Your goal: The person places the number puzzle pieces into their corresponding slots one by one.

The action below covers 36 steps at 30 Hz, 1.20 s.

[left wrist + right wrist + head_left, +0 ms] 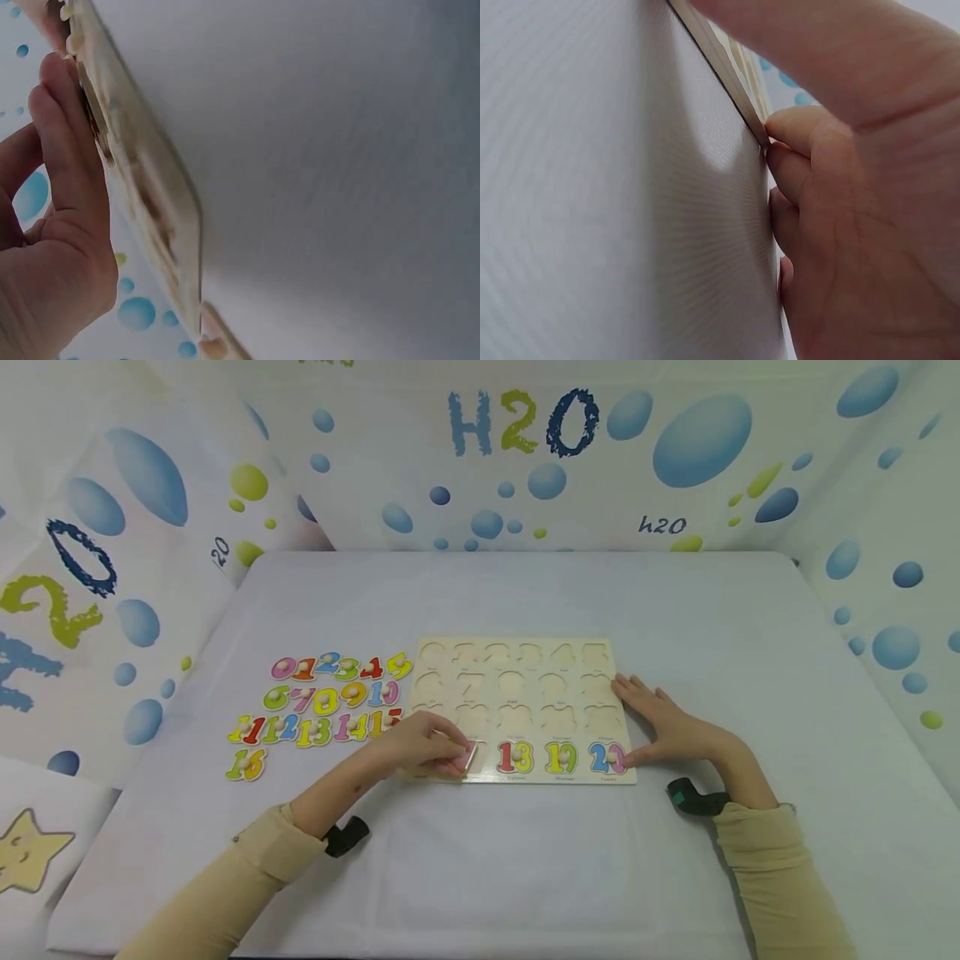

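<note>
My left hand (426, 743) pinches a wooden number piece (468, 757) by its top, tilted over the bottom row of a wooden number puzzle board (491, 772); its numeral is mostly hidden. From the side, the left wrist view shows this piece (96, 120) beneath the fingers, close to the board. At the board's right edge rests my right hand (678, 727), fingers extended against the edge and thumb beside the seated 20 piece (607, 758). The 18 piece (514, 757) and the 19 piece (561, 758) also lie in the bottom row.
Left of the board, loose number pieces lie in rows, among them a green 6 (276, 697) and a 16 (246, 765). The 15 piece (392, 719) is partly hidden by my left hand. A white cloth (525, 868) covers the table.
</note>
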Motion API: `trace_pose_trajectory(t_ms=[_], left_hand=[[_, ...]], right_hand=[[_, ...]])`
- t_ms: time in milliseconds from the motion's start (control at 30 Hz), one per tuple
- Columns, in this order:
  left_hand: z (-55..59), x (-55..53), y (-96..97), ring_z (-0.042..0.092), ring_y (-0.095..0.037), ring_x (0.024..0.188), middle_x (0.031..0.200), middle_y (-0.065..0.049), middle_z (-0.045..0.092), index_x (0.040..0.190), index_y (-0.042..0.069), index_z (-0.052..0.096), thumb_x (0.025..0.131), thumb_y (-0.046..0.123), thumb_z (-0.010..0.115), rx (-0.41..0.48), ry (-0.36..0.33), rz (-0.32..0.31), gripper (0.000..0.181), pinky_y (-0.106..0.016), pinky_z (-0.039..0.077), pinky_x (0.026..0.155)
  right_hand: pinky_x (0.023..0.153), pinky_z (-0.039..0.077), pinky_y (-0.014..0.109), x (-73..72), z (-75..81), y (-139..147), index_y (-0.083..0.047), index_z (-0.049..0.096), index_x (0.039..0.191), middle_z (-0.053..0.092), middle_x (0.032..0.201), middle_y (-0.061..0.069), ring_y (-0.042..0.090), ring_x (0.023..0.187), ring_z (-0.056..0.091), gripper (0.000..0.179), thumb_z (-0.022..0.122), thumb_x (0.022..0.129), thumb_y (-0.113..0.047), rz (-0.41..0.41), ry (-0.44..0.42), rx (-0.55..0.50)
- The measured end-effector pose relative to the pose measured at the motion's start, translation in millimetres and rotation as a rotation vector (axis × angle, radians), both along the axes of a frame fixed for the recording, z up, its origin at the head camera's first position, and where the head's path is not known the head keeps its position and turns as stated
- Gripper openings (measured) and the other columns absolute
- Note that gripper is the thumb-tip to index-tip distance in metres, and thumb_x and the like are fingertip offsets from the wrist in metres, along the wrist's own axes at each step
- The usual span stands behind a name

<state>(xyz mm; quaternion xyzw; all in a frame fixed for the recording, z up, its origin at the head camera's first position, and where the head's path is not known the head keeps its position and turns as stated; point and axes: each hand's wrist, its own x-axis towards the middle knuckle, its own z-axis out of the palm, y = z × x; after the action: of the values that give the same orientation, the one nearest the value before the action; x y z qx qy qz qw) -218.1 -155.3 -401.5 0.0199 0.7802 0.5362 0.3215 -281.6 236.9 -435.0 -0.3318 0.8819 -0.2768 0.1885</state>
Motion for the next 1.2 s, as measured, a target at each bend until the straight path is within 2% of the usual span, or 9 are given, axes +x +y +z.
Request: trace_pose_trajectory(t_ms=[233, 633, 767, 900, 967, 1033, 1133, 1200], left_hand=[[-6.1, -1.8, 12.3, 0.067, -0.023, 0.067, 0.078, -0.014, 0.068, 0.103, -0.002, 0.065, 0.09, 0.01, 0.063, 0.002, -0.035, 0.005, 0.018, -0.02, 0.051, 0.057], [-8.9, 4.2, 21.9, 0.068, -0.025, 0.067, 0.077, -0.015, 0.068, 0.103, -0.006, 0.063, 0.089, 0.005, 0.062, 0.011, -0.04, 0.088, 0.017, -0.027, 0.055, 0.062], [-9.0, 5.5, 23.1, 0.067, -0.023, 0.064, 0.074, -0.013, 0.067, 0.101, -0.005, 0.063, 0.09, 0.005, 0.062, -0.006, -0.004, 0.068, 0.015, -0.027, 0.055, 0.06], [-7.8, 6.9, 21.0, 0.066, -0.022, 0.062, 0.07, -0.011, 0.066, 0.105, 0.0, 0.063, 0.089, 0.006, 0.062, -0.039, 0.056, 0.012, 0.017, -0.026, 0.054, 0.058], [-4.8, 7.4, 15.1, 0.065, -0.023, 0.062, 0.07, -0.011, 0.066, 0.113, 0.003, 0.06, 0.091, 0.009, 0.061, -0.043, 0.083, -0.032, 0.023, -0.027, 0.054, 0.059], [3.2, 8.8, 3.5, 0.064, -0.024, 0.062, 0.07, -0.011, 0.066, 0.118, 0.007, 0.058, 0.091, 0.012, 0.061, -0.071, 0.107, -0.06, 0.027, -0.028, 0.053, 0.059], [21.5, 10.9, -34.5, 0.062, -0.025, 0.062, 0.071, -0.011, 0.065, 0.119, 0.005, 0.058, 0.093, 0.014, 0.059, -0.086, 0.163, -0.107, 0.028, -0.033, 0.054, 0.063], [34.3, 15.5, -72.1, 0.061, -0.025, 0.064, 0.071, -0.011, 0.063, 0.115, 0.001, 0.059, 0.093, 0.014, 0.059, -0.129, 0.217, -0.103, 0.025, -0.034, 0.054, 0.064]], right_hand=[[0.108, -0.005, 0.052, -0.5, -0.4, 0, -0.002, 0.01, 0.149, 0.004, 0.154, 0.016, 0.032, 0.139, -0.005, 0.117, 0.08, 0.067, -0.048, -0.003, 0.003, 0.004], [0.108, -0.005, 0.053, 0.1, 1.5, -1, -0.001, 0.01, 0.149, 0.004, 0.154, 0.017, 0.032, 0.139, -0.005, 0.118, 0.08, 0.067, -0.048, -0.007, 0.001, 0.012], [0.108, -0.006, 0.052, 1.6, 2.2, -2, -0.003, 0.01, 0.149, 0.004, 0.154, 0.016, 0.031, 0.139, -0.005, 0.118, 0.081, 0.066, -0.047, -0.021, -0.012, 0.011], [0.108, -0.006, 0.053, 2.8, 1.1, -2, -0.003, 0.01, 0.149, 0.003, 0.154, 0.016, 0.032, 0.139, -0.006, 0.118, 0.082, 0.066, -0.046, -0.025, -0.012, 0.008], [0.108, -0.006, 0.053, 3.3, -0.1, -1, -0.003, 0.01, 0.149, 0.004, 0.154, 0.016, 0.032, 0.139, -0.006, 0.118, 0.082, 0.066, -0.046, -0.023, -0.009, 0.003], [0.108, -0.006, 0.053, 3.7, -1.4, -1, -0.002, 0.011, 0.149, 0.004, 0.154, 0.016, 0.032, 0.139, -0.005, 0.117, 0.082, 0.066, -0.045, -0.019, -0.008, -0.004], [0.107, -0.005, 0.054, 4.7, -2.3, -2, -0.002, 0.011, 0.149, 0.004, 0.154, 0.017, 0.033, 0.139, -0.005, 0.116, 0.082, 0.067, -0.045, -0.013, -0.006, -0.012], [0.107, -0.005, 0.054, 5.4, -2.1, -2, -0.001, 0.011, 0.149, 0.004, 0.154, 0.018, 0.033, 0.139, -0.006, 0.116, 0.082, 0.067, -0.044, -0.013, -0.005, -0.012]])
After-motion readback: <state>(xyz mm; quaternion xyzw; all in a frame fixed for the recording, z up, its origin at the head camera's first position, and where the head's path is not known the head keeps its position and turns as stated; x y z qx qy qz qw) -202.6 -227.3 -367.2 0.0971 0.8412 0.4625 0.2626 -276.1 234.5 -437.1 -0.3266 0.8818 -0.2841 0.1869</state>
